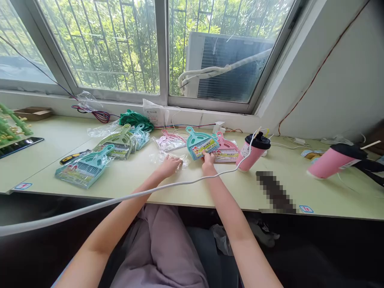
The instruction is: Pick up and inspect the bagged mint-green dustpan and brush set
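Note:
My right hand [208,159] grips the lower edge of a teal mini dustpan-and-brush set [198,144] that lies flat on the pale green desk [168,184]. My left hand [169,165] rests on a clear plastic bag [162,158] just left of it, fingers curled onto the film. A pink dustpan set [225,151] lies right of the teal one, and a bagged pink set [169,141] lies behind my left hand.
Several bagged green and teal dustpan sets [99,158] lie at the left. A pink cup with black lid [254,151] stands right of my hand, another [337,160] lies tipped at far right. A white cable [126,198] crosses my arms. A phone [18,146] lies far left.

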The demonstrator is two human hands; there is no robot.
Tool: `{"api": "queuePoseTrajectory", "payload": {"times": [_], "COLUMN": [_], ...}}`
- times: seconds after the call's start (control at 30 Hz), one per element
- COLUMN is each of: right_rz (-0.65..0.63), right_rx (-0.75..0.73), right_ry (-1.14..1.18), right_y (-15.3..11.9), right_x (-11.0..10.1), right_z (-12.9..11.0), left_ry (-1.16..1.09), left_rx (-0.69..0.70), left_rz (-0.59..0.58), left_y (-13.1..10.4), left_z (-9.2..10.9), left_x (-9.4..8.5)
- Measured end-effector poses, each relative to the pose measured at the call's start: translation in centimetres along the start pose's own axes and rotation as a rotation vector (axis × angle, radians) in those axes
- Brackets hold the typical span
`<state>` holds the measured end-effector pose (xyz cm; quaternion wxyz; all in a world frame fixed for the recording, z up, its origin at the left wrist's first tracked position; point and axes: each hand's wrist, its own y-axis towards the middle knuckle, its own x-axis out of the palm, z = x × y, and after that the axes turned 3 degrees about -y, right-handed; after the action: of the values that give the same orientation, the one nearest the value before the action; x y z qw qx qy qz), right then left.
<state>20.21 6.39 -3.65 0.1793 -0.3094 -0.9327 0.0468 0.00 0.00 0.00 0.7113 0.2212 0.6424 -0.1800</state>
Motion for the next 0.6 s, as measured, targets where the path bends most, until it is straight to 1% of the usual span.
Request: {"api": "queuePoseTrajectory", "payload": {"times": [0.03,0.07,0.1,0.17,0.27,0.37,0.5,0.57,0.6], "right_rz": [0.012,0.020,0.025,0.027,-0.012,-0.138,-0.403,-0.484,-0.503], "right_rx": [0.020,0.031,0.037,0.044,0.035,0.020,0.030,0.054,0.073], "right_ry": [-0.002,-0.002,0.003,0.032,0.087,0.129,0.107,0.060,0.034], "right_y": [-0.1,-0.2,-0.3,-0.4,-0.8,-1.5,-2.7,-3.4,-3.6], "right_x": [0.0,0.0,0.0,0.0,-0.1,0.1,0.8,1.2,1.4], "right_z": [-0.2,-0.3,-0.4,-0.6,-1.0,-1.8,-2.6,-2.5,-2.4], "left_ry": [-0.004,-0.004,0.007,0.066,0.161,0.184,0.168,0.150,0.142], "left_rx": [0.072,0.101,0.086,-0.021,-0.177,-0.255,-0.363,-0.433,-0.467], "left_rz": [0.006,0.026,0.053,0.106,0.123,0.160,0.263,0.305,0.320], "left_y": [-0.4,-0.7,-0.9,-0.9,0.0,1.2,2.1,2.1,2.1], "left_z": [-0.4,-0.8,-1.3,-2.2,-3.8,-5.3,-6.8,-7.6,-8.0], "left_x": [-0.1,-0.3,-0.5,-1.0,-2.1,-3.1,-4.8,-5.7,-6.3]}}
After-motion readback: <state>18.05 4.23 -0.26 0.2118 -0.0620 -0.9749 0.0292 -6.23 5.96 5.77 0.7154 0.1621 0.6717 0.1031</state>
